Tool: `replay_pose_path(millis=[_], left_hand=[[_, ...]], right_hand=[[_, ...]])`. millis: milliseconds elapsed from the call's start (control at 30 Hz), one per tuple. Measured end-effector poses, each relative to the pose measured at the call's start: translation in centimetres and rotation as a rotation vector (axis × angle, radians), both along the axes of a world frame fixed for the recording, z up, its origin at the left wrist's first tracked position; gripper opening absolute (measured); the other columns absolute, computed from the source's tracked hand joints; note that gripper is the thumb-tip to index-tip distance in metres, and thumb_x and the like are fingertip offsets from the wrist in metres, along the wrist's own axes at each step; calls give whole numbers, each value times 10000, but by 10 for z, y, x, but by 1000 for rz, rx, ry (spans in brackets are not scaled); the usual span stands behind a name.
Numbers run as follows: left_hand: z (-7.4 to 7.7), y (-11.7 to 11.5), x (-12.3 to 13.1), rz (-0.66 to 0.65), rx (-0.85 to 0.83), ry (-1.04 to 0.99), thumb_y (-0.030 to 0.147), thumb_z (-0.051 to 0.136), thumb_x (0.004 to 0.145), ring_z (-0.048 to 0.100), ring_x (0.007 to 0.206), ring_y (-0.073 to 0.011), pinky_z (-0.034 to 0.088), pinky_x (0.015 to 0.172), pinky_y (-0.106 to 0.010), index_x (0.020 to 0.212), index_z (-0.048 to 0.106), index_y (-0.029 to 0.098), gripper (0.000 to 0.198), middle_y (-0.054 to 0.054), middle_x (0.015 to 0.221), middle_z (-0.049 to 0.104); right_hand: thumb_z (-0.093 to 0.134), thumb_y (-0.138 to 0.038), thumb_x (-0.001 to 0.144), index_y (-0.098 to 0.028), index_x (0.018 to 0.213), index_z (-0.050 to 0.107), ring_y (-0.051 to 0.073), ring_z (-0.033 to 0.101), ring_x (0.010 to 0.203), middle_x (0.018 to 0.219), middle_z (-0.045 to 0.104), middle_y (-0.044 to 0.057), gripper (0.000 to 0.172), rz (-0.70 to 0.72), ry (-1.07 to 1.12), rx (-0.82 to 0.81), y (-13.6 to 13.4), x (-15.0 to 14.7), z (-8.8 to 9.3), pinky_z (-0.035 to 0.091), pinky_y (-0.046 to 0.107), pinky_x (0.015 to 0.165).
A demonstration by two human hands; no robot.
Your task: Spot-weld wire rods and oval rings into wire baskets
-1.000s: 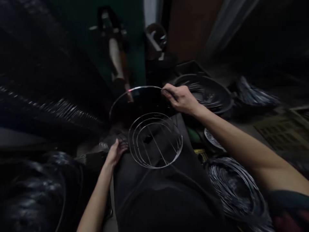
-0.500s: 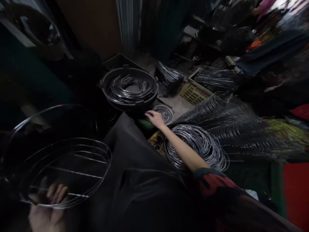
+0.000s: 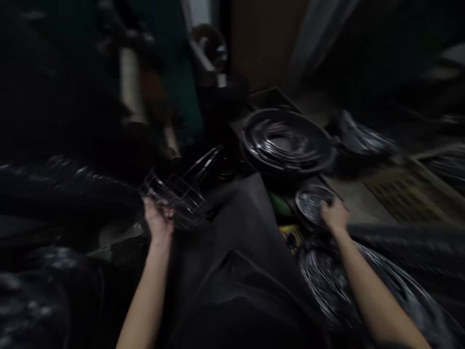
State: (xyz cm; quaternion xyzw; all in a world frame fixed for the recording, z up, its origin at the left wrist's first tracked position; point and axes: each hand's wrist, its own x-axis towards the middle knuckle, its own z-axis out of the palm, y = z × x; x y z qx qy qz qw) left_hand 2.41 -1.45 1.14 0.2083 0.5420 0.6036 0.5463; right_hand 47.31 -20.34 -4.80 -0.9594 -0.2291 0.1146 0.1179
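Observation:
My left hand [image 3: 159, 216], at the left, is closed on the near edge of a wire basket frame [image 3: 183, 198], made of thin shiny wires with rings and crossbars and tilted in the air. My right hand [image 3: 334, 214] is at the right rim of a small round bowl [image 3: 308, 188]. Its fingers look drawn together, but blur hides what is between them. Small silvery metal pieces [image 3: 311, 204] lie in the bowl, too smeared to name.
Beyond the bowl is a wide black tub [image 3: 329, 157] of coiled wire [image 3: 278, 140]. A loose wire coil [image 3: 323, 281] lies under my right forearm. A yellowish crate [image 3: 403, 189] stands at the right. Dark cloth [image 3: 232, 218] covers my lap.
The view has swung left. My left hand has raised the wire basket frame and turned it more edge-on. My right hand has moved from beside the bowl to its right rim.

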Motion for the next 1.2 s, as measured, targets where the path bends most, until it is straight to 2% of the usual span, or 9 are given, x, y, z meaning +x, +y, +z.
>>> replay_pose_path(millis=[67, 133, 233, 300, 367, 533, 767, 933, 1200], left_hand=[[-5, 3, -3, 37, 58, 6, 604, 634, 785, 355, 354, -18, 251, 377, -164, 1059, 566, 192, 500, 88, 547, 501], [-7, 5, -7, 43, 135, 17, 587, 659, 773, 338, 354, -21, 228, 360, -156, 1180, 538, 203, 573, 101, 532, 443], [-5, 3, -13, 39, 198, 15, 580, 699, 739, 285, 353, -30, 207, 321, -149, 1201, 539, 207, 615, 109, 512, 380], [-4, 3, -16, 33, 197, -3, 569, 711, 732, 269, 354, -28, 213, 315, -142, 1193, 549, 203, 610, 109, 517, 372], [-3, 4, -20, 38, 200, -28, 551, 734, 715, 280, 359, -26, 220, 314, -136, 1194, 555, 203, 618, 110, 524, 369], [-8, 8, -32, 92, 196, -67, 417, 839, 627, 299, 353, -12, 239, 306, -126, 1208, 544, 229, 678, 125, 537, 366], [-10, 12, -44, 123, 174, -95, 362, 867, 580, 353, 354, -8, 262, 292, -120, 1171, 538, 235, 688, 120, 580, 413], [-4, 13, -49, 124, 175, -85, 352, 852, 605, 332, 323, 1, 257, 276, -126, 1177, 534, 242, 664, 118, 607, 435], [2, 15, -50, 138, 161, -75, 331, 851, 611, 311, 319, 2, 256, 273, -124, 1131, 547, 229, 610, 118, 591, 425]], right_hand=[[487, -330, 858, -163, 1043, 648, 369, 602, 1078, 1118, 597, 350, 297, -120, -12, 184, 7, -4, 0, 442, 451, 823], [568, -392, 801, -251, 860, 650, 328, 638, 1011, 1028, 651, 274, 174, -102, 105, 435, 24, -26, 7, 473, 425, 772], [734, -454, 625, -240, 788, 637, 246, 676, 733, 789, 691, 109, 286, -30, 649, 729, 64, -94, 31, 534, 370, 642], [824, -410, 523, -200, 814, 654, 187, 663, 649, 712, 686, 55, 397, 34, 998, 801, 99, -148, 50, 550, 308, 615], [856, -352, 523, -165, 799, 658, 146, 666, 643, 703, 691, 46, 387, 118, 1183, 861, 135, -196, 67, 552, 244, 618], [778, -202, 705, -139, 698, 619, 103, 633, 509, 577, 652, 18, 172, 226, 1271, 816, 199, -268, 94, 510, 171, 487], [777, -250, 714, -134, 734, 635, 107, 639, 522, 619, 673, 24, 185, 278, 1324, 847, 219, -300, 104, 496, 169, 472], [835, -306, 623, -142, 741, 638, 115, 653, 564, 675, 691, 33, 283, 243, 1384, 836, 223, -307, 108, 480, 171, 470], [847, -240, 592, -150, 742, 641, 89, 616, 530, 644, 664, 5, 270, 150, 1455, 802, 228, -311, 115, 436, 150, 428]])
